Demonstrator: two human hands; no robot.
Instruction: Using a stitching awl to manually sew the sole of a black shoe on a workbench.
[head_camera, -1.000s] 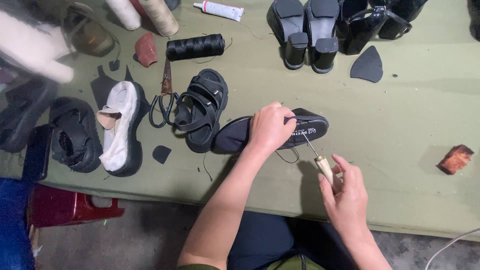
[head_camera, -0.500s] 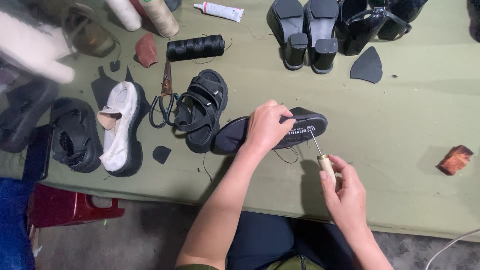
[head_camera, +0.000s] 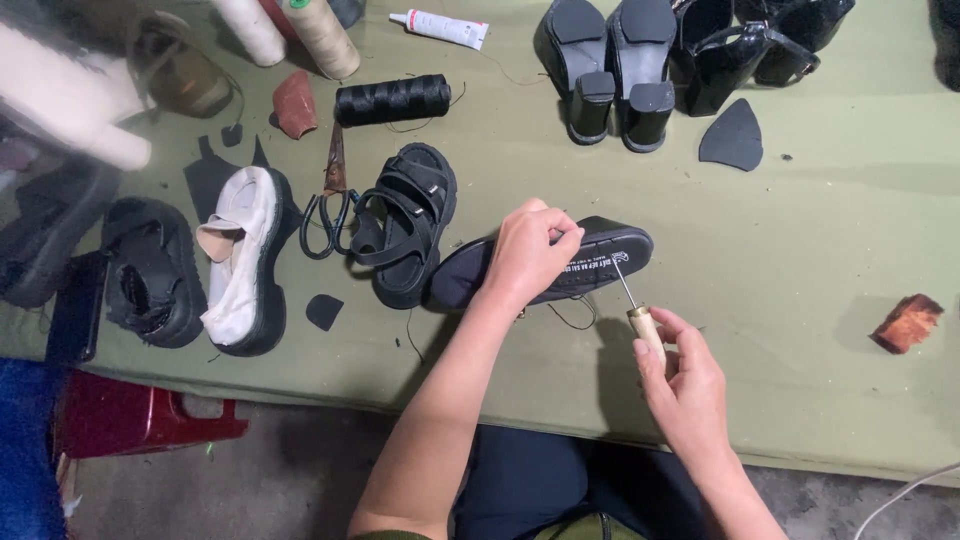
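Observation:
A black shoe sole (head_camera: 610, 255) lies flat on the green table (head_camera: 820, 260), with a thin dark thread looping from under it. My left hand (head_camera: 528, 252) presses down on the sole's middle. My right hand (head_camera: 685, 385) grips the wooden handle of an awl (head_camera: 640, 315), whose thin metal needle points up at the sole's near edge, close to the heel end.
Left of the sole lie a black strapped sandal (head_camera: 405, 225), scissors (head_camera: 328, 195), a white shoe (head_camera: 240, 260) and another black sandal (head_camera: 145, 270). Behind are a black thread spool (head_camera: 392, 98), a glue tube (head_camera: 440, 28), black heeled shoes (head_camera: 610, 60), a black leather scrap (head_camera: 732, 135). A brown block (head_camera: 907, 322) sits right.
My right hand has shifted the awl slightly up and right, bringing the needle tip against the sole's edge. My left hand stays on the sole.

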